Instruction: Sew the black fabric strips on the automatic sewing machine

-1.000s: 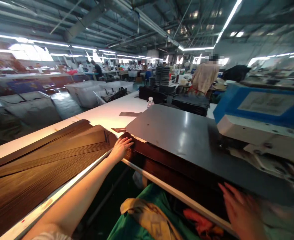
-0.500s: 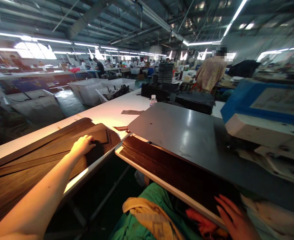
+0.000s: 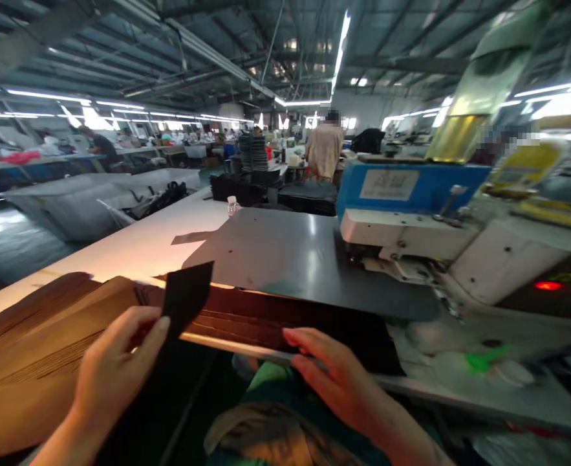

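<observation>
My left hand (image 3: 118,366) pinches a small dark fabric piece (image 3: 188,292) between thumb and fingers and holds it up by its near edge. Below and beside that hand spreads a stack of dark fabric panels (image 3: 37,333), lit orange. My right hand (image 3: 336,372) is over the front edge of the worktable, its fingers loosely stretched and nothing visible in them. Beneath its fingertips lie long dark fabric pieces (image 3: 246,323), along the table edge in front of a flat grey metal plate (image 3: 275,252).
A blue and white sewing machine (image 3: 406,223) stands right of the plate. Behind the plate are a small bottle (image 3: 232,206) and black stacks (image 3: 304,194). White bins (image 3: 66,204) stand at left. A person (image 3: 324,145) is farther back, facing away.
My left hand has lifted a dark fabric piece off the stack and brought it right. My right hand has moved left along the table edge. The view has turned right, showing more of the machine.
</observation>
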Available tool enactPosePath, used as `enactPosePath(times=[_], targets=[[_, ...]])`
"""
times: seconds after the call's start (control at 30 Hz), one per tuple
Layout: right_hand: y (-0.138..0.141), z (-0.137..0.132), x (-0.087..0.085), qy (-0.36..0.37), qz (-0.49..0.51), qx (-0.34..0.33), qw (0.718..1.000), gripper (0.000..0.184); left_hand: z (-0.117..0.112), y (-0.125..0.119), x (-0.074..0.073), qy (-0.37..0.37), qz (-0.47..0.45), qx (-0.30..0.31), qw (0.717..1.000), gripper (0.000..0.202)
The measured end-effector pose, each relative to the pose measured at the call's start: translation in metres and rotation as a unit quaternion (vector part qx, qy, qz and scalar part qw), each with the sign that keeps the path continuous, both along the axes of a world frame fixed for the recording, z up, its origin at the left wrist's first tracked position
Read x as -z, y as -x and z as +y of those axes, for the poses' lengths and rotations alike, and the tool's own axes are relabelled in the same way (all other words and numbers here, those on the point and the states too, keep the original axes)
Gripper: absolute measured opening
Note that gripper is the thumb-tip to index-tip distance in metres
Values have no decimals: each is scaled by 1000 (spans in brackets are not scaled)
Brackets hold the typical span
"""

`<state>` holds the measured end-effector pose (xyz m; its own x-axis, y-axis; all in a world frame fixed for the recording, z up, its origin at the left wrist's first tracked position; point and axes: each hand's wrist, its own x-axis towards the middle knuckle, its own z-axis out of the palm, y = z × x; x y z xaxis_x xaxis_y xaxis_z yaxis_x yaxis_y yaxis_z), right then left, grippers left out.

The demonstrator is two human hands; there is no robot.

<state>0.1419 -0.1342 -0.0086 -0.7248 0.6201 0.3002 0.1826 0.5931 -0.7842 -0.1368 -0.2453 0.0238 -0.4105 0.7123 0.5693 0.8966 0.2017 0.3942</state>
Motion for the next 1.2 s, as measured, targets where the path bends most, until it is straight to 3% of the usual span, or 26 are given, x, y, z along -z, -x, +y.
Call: enactPosePath(times=[0.1, 0.17, 0.27, 0.37, 0.47, 0.53, 0.63, 0.77, 0.87, 1.0, 1.2], targets=[[27, -12, -19, -35, 52, -45, 997, 50, 21, -66, 4, -38, -10, 191, 981, 10], [32, -13, -26, -41, 92, -37, 994, 49, 35, -95, 5, -44, -51, 284, 957, 17], [20, -3, -36, -27, 141, 31, 989, 37, 53, -118, -3, -42, -100, 372, 922, 26], [-2, 15, -53, 4, 154, 137, 979, 28, 66, -130, -22, -54, -58, 433, 898, 35], [-21, 45, -64, 62, 157, 199, 965, 29, 90, -138, -41, -98, 20, 438, 893, 37], [-28, 71, -61, 105, 132, 168, 971, 30, 116, -140, -44, -90, 55, 423, 900, 31], [-33, 110, -41, 117, -5, 135, 984, 28, 163, -141, -24, 16, 95, 409, 908, 27], [-37, 136, -20, 58, -176, 198, 963, 25, 205, -141, 17, 151, 140, 403, 892, 33], [-39, 141, -17, 46, -186, 223, 956, 29, 218, -143, 29, 163, 147, 403, 889, 35], [-43, 148, -17, 30, -199, 282, 938, 38, 229, -149, 27, 165, 159, 400, 887, 34], [-45, 164, -14, 24, -199, 301, 932, 33, 242, -155, 26, 175, 170, 370, 896, 34]])
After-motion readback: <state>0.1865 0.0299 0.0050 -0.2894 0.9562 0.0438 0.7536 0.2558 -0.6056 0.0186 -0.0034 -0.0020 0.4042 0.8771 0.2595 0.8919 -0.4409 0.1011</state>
